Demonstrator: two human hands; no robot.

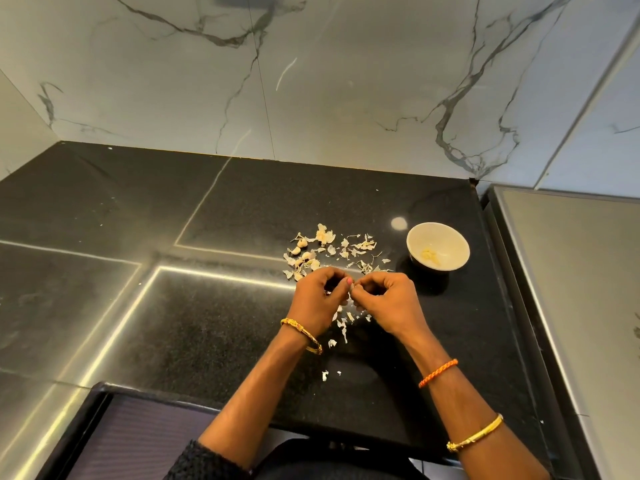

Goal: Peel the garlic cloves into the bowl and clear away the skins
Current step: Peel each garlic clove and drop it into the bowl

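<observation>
Head view looks down on a black speckled counter [214, 327] that reflects bright strips of light, backed by a wall [329, 81] of pale marble slabs with dark veins. At the right a grey panel [571, 289] runs beside the counter, apart from it by a dark edge. Both hands meet over the middle of the counter: the left hand [317, 299] and right hand [384, 299] have fingers curled, their fingertips together, pinching something small between them; it is mostly hidden, so I cannot tell if it is a clove. Skins [346, 249] lie scattered just beyond the hands, with a few unpeeled cloves [302, 249] among them at the left, and more flakes [343, 327] under the wrists. A white bowl [450, 237] stands to the right of the skins, near the right hand, with a little peeled garlic [430, 256] inside
</observation>
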